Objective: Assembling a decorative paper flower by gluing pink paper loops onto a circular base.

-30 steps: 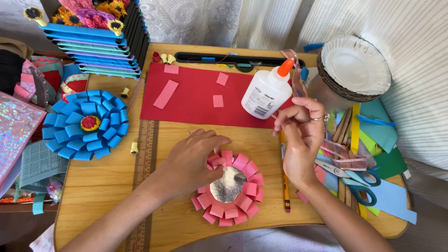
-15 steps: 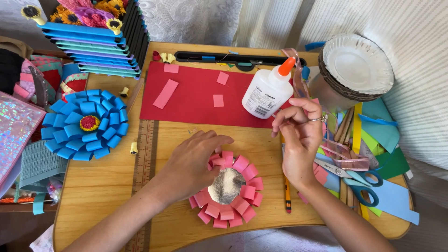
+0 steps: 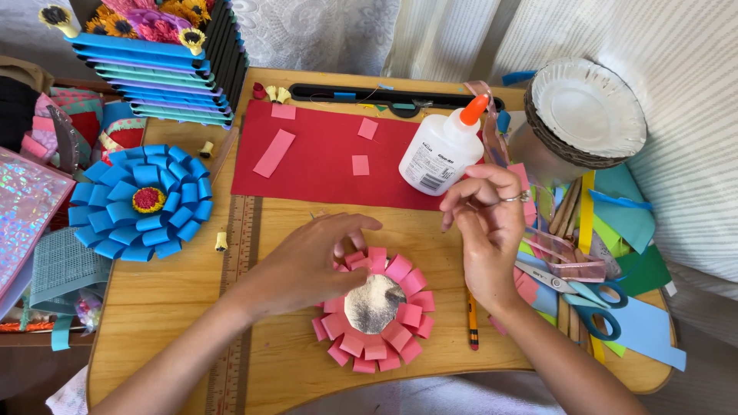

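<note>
A pink paper flower (image 3: 377,313) of looped strips around a silver centre lies on the wooden desk (image 3: 169,307). My left hand (image 3: 315,257) rests on its upper left edge, fingers spread and pressing the pink loops. My right hand (image 3: 488,230) hovers just right of the flower, fingers pinched together; I cannot tell whether anything small is between them. A white glue bottle (image 3: 442,150) with an orange cap lies tilted on the red paper sheet (image 3: 323,157), just above my right hand.
A finished blue paper flower (image 3: 142,201) sits at the left. Pink strips lie on the red sheet. Scissors (image 3: 580,296), a pencil (image 3: 472,327), coloured paper scraps and a stack of paper plates (image 3: 588,111) crowd the right. A blue paper rack (image 3: 154,69) stands at the back left.
My left hand has shifted slightly on the flower's top edge. My right hand stays beside the glue bottle with fingers pinched.
</note>
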